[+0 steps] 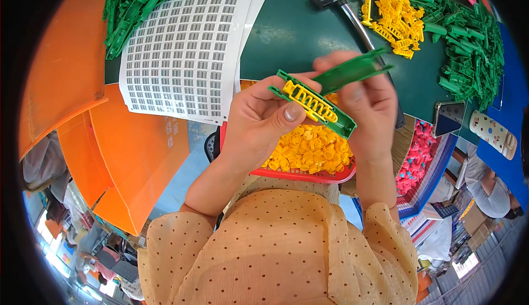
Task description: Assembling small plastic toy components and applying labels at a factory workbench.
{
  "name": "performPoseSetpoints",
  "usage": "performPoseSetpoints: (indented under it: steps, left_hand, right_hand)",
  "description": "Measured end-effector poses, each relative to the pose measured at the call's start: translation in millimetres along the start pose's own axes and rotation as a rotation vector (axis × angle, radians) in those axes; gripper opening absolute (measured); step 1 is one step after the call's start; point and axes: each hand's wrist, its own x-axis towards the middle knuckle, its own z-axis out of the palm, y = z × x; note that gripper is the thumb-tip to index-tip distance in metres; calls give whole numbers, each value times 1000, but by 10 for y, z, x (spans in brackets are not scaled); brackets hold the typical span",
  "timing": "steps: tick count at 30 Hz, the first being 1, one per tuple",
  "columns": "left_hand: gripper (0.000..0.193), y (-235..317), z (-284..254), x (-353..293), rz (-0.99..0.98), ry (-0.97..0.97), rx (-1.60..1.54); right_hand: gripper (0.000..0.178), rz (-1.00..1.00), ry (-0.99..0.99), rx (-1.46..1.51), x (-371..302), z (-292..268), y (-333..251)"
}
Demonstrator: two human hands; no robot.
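Observation:
Between the fingers and thumb of my left hand point(262, 112) is a green plastic half-shell point(345, 127). A yellow plastic spring-shaped insert point(311, 103) lies in its trough, and my left thumb rests by the insert's edge. My right hand point(366, 95) grips a second green half-shell point(352, 72), slightly blurred and held tilted just above and to the right of the first. Below both hands, a red basket point(325, 177) holds many small yellow round caps point(308, 150).
A hammer point(352, 18) lies on the dark green table point(281, 35) beside a pile of yellow inserts point(394, 15). Green shells are heaped at far right point(463, 51) and far left point(135, 7). Printed label sheets point(182, 46), an orange box point(132, 150) and a phone point(449, 118) are nearby.

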Motion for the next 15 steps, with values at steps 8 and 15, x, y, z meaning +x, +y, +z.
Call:
performPoseSetpoints:
  steps: [8, 15]
  left_hand:
    - [28, 62, 19, 0, 238, 28, 566]
    - [30, 4, -2, 58, 356, 29, 325]
  right_hand:
    - [41, -581, -71, -1275, -38, 77, -260]
    - [41, -467, -34, -1138, -89, 94, -213]
